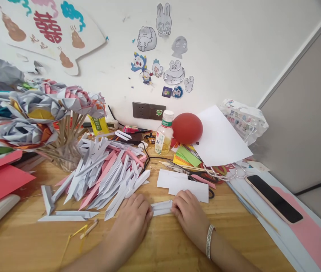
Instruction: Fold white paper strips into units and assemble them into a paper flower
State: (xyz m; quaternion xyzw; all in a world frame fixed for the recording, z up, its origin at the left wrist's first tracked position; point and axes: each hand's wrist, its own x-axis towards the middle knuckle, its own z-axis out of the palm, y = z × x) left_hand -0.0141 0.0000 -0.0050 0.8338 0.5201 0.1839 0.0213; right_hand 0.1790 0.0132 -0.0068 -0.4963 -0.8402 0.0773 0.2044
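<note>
Between both hands lies a white folded paper strip, flat on the wooden table. My left hand has its curled fingers on the strip's left end. At the right end, my right hand pinches the paper; a shiny bracelet circles that wrist. Just beyond the right hand are white paper rectangles, partly overlapping. Left of my left hand spreads a heap of folded white and pink paper strips, with a few loose ones nearer me.
Folded paper flowers on sticks stand at the left in a clear vase. A bottle, a red balloon, scissors and a white sheet sit behind. A phone lies on papers at the right.
</note>
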